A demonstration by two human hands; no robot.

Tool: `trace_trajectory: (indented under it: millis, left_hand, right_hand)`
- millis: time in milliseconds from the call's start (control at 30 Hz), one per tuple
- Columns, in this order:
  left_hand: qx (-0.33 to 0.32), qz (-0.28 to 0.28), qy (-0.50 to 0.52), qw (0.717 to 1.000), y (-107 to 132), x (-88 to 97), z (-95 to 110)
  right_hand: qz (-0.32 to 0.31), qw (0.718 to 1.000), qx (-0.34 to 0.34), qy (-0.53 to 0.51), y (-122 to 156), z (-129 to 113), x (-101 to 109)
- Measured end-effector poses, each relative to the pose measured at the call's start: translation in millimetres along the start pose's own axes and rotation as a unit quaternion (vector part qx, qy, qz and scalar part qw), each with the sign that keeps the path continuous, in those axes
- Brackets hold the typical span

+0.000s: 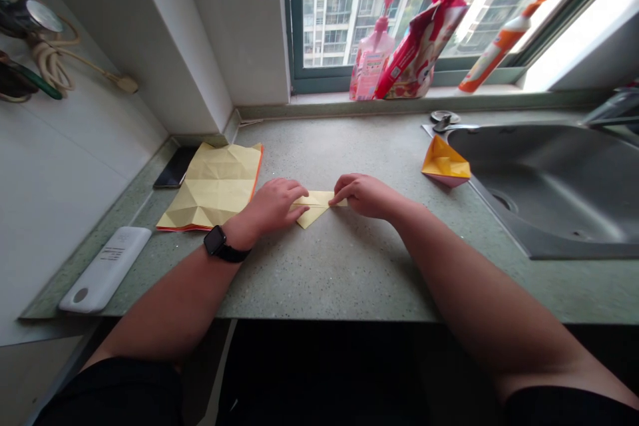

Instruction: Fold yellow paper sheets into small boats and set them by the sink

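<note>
Your left hand [272,206] and right hand [364,196], fingers closed, press the folded paper [313,208] at both ends; it's light and soft, so hold near the creases.

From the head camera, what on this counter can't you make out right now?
Head view:
- Folded yellow paper: middle hidden by the left hand and right hand.
- Phone: partly hidden by the creased yellow sheet.
- Dark tools: cut off by the left edge.
- Faucet: cut off by the right edge.
- Pink pump bottle: label too small to read.
</note>
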State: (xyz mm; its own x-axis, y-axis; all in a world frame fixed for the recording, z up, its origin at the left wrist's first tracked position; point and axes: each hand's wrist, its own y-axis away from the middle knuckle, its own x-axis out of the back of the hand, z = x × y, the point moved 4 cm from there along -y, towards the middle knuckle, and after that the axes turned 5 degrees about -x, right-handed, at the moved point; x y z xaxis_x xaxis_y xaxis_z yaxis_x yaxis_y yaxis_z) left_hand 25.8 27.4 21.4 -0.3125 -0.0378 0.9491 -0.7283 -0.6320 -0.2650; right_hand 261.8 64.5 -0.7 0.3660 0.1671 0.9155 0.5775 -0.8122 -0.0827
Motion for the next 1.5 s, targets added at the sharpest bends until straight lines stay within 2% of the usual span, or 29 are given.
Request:
trace_trajectory:
  millis: [100, 233, 533, 600, 700, 867, 967, 1100, 1500]
  left_hand:
    - [0.025, -0.014, -0.008, 1.0, 2, 1.1, -6]
    - [0.012, -0.045, 0.008, 0.999, 2, -1.9, -8]
    - [-0.026, -0.035, 0.044, 0.998, 3, -8.5, -13]
    - [-0.022, -0.03, 0.058, 0.998, 3, -8.9, -13]
    - [-0.019, -0.03, 0.07, 0.997, 3, -7.1, -8]
    - [-0.043, -0.034, 0.095, 0.994, 2, -2.6, 5]
    - [-0.055, -0.034, 0.111, 0.992, 1, -1.8, 10]
    - [-0.047, -0.039, 0.113, 0.992, 2, -1.9, 7]
    - [-0.075, -0.043, 0.132, 0.987, 0, -3.2, 8]
  right_hand:
    - [0.017, 0.998, -0.048, 0.027, 1, 13, 10]
    - [0.038, 0.992, -0.109, 0.06, 3, 27, 19]
    - [0.072, 0.975, -0.18, 0.106, 4, 32, 17]
    - [0.09, 0.978, -0.158, 0.098, 3, 30, 15]
    - [0.109, 0.988, -0.086, 0.068, 0, 17, 10]
    - [0.075, 0.997, 0.033, 0.016, -1, -15, -4]
    - [0.049, 0.998, 0.049, 0.01, 1, -27, -9]
    - [0.017, 0.998, 0.059, -0.004, 1, -31, -12]
    - [0.016, 0.996, 0.079, -0.026, -1, -28, -16]
